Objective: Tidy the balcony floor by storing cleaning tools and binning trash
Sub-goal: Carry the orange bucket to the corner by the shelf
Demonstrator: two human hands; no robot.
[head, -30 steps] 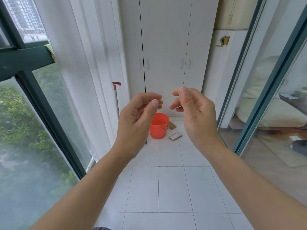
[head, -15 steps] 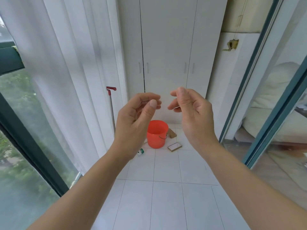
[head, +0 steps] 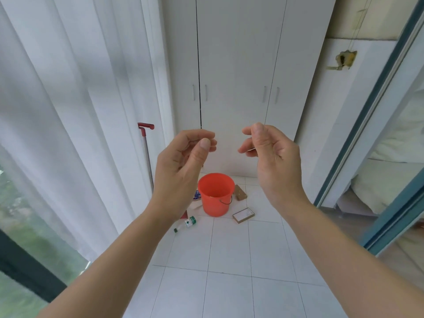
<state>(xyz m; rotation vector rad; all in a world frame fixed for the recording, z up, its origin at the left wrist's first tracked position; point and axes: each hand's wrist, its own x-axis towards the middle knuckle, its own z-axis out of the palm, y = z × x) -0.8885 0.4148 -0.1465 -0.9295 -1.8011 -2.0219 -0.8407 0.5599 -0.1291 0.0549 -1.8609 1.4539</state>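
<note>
- The orange bucket [head: 215, 193] stands on the tiled floor [head: 229, 249] before the white cabinet [head: 236, 65]; it is probably the bin for the litter around it.
- A plastic bottle [head: 186, 223] lies on its side just left of the bucket, nearer the person. A flat box [head: 243, 215] lies just right of it, and a brown block [head: 240, 192] is beside the bucket toward the cabinet.
- A red-topped pole [head: 146, 152] stands upright left of the bucket, likely a tool awaiting storage.
- The left hand [head: 181, 171] and right hand [head: 275, 161] are raised well short of the bucket, fingers loosely curled and grasping nothing, seemingly readying a reach.
- Compared with half a second earlier, the fingertips have drawn further apart, while the floor things lie unmoved.
</note>
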